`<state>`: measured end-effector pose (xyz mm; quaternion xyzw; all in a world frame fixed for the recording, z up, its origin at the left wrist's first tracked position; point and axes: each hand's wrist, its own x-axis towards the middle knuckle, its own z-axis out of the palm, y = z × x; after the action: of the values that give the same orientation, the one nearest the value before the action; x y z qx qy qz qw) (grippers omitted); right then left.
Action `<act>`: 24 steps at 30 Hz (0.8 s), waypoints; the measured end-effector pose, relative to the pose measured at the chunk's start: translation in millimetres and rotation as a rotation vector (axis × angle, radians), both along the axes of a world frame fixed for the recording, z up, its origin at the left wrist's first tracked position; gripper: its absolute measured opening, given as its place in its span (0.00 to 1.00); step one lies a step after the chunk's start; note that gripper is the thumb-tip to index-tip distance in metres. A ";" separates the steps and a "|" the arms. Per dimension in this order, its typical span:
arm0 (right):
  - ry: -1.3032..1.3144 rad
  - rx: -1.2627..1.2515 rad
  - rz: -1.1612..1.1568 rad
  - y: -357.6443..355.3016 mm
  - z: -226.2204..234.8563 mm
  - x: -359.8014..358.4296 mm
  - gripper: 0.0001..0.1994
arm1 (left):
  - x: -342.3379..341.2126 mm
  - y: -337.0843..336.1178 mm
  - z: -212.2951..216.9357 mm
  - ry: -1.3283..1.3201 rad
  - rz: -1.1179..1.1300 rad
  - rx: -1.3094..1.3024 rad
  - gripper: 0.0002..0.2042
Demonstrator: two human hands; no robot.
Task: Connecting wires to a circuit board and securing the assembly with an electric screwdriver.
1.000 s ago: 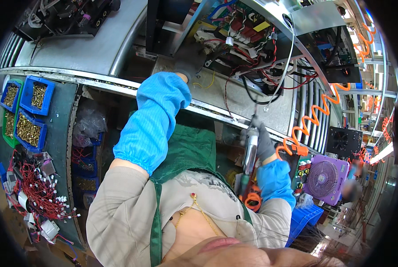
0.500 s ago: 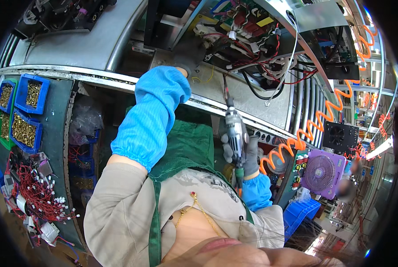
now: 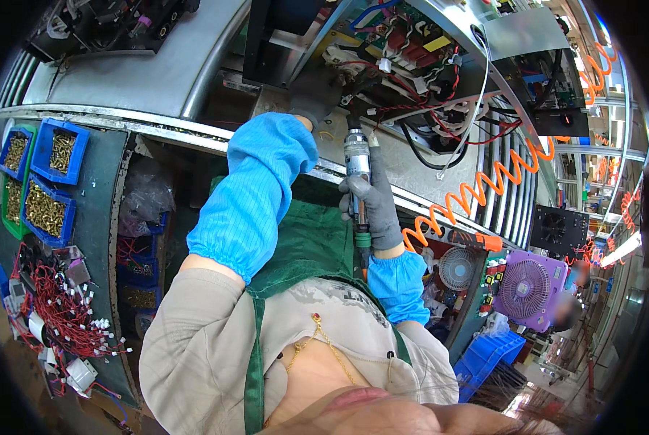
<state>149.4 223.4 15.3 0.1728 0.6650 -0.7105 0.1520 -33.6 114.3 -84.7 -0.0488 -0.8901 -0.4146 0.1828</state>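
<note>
In a grey glove, my right hand (image 3: 379, 197) is closed round an air screwdriver (image 3: 357, 156), a silver-bodied tool with a green fitting at its lower end. The tool's tip points away from me, up to the near edge of an opened metal equipment case (image 3: 477, 54) full of circuit boards and wires. My left hand (image 3: 311, 105), gloved dark, reaches to the case's left near corner beside the wiring. Its fingers blend into the dark there, so their grip does not show. Loose red and white wires (image 3: 419, 109) hang out of the case near the tool.
Blue screw bins (image 3: 57, 151) and a heap of red wire harnesses (image 3: 67, 301) lie on the left bench. An orange coiled air hose (image 3: 477, 185) stretches across the right side, near a purple fan (image 3: 531, 286). A metal rail (image 3: 172, 134) edges the worktop.
My right hand has brought the air screwdriver forward and left, from near my apron to the case's edge. My left hand stays at the case's corner.
</note>
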 end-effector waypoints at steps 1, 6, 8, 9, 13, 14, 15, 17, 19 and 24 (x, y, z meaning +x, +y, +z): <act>0.016 -0.004 0.005 -1.5 0.1 -1.7 0.44 | 0.4 -1.8 1.5 -0.007 0.012 -0.001 0.12; 0.022 0.015 0.042 0.5 -2.5 -0.5 0.47 | -8.7 -0.2 -9.6 -0.015 -0.018 -0.051 0.13; 0.039 -0.028 0.033 0.8 -5.5 1.6 0.47 | -7.7 0.8 -12.9 -0.044 -0.025 -0.080 0.13; 0.038 -0.028 0.031 1.2 -6.8 2.1 0.47 | -7.7 0.6 -17.2 0.012 -0.004 -0.047 0.13; 0.024 -0.060 0.011 6.7 -12.4 1.1 0.44 | -7.1 -0.3 -13.9 0.043 -0.007 -0.025 0.13; 0.018 -0.079 0.005 9.3 -15.3 1.0 0.44 | -6.6 -0.6 -12.8 0.044 -0.008 -0.026 0.13; 0.019 -0.080 0.004 12.7 -18.5 0.7 0.44 | -6.0 -0.8 -11.8 0.046 -0.011 -0.031 0.12; 0.084 -0.241 0.035 18.5 -27.5 1.6 0.43 | -5.9 -2.3 -15.0 0.046 -0.011 -0.037 0.12; 0.078 -0.481 0.013 23.1 -41.7 1.9 0.45 | -7.8 -1.0 -18.3 0.103 -0.004 -0.021 0.12; 0.056 -0.379 -0.007 12.5 -38.8 0.3 0.43 | -3.1 -3.2 -12.9 0.111 0.008 -0.029 0.12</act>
<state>149.8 235.9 -23.5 0.1238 0.5226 -0.8280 0.1608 -36.7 111.0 -97.6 -0.0708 -0.8846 -0.3977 0.2328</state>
